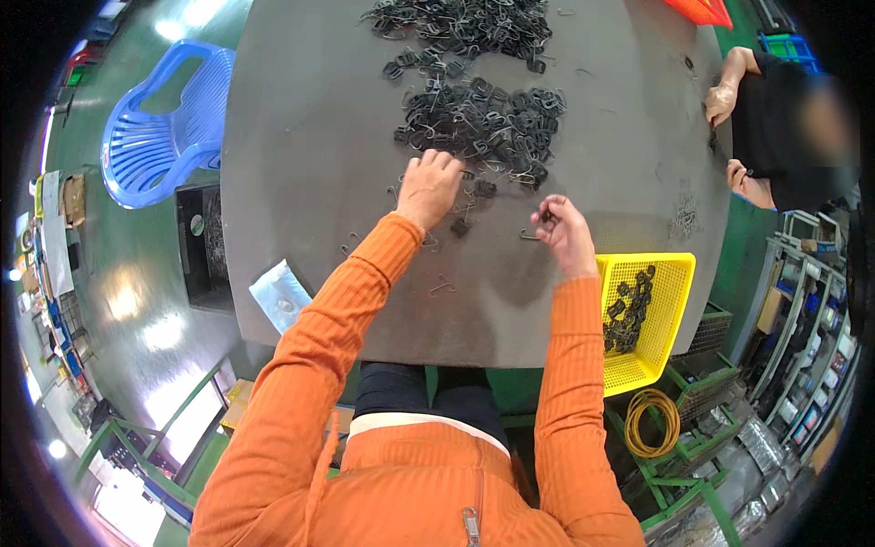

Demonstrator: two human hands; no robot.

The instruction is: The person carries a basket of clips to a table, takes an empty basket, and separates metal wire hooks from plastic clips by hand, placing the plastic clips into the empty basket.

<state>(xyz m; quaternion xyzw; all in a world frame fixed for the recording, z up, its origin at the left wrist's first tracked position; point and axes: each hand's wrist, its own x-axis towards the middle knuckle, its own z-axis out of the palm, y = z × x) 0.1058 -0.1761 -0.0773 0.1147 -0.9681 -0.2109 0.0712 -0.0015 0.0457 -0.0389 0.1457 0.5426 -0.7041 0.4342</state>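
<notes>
A person in orange sleeves (351,292) works at a gray counter (319,118), the left hand (430,190) bent over the near edge of a pile of black hooked parts (483,128), whatever it grips hidden. The right hand (569,233), fingers curled, pinches a small black piece (547,217) to the pile's lower right, near a yellow basket (677,305) holding more black pieces (627,314).

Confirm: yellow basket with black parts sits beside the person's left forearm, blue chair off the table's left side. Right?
One slip: the yellow basket sits beside the person's right forearm, not the left; the head view shows it. It does hold black parts, and the blue chair is off the table's left side.
</notes>
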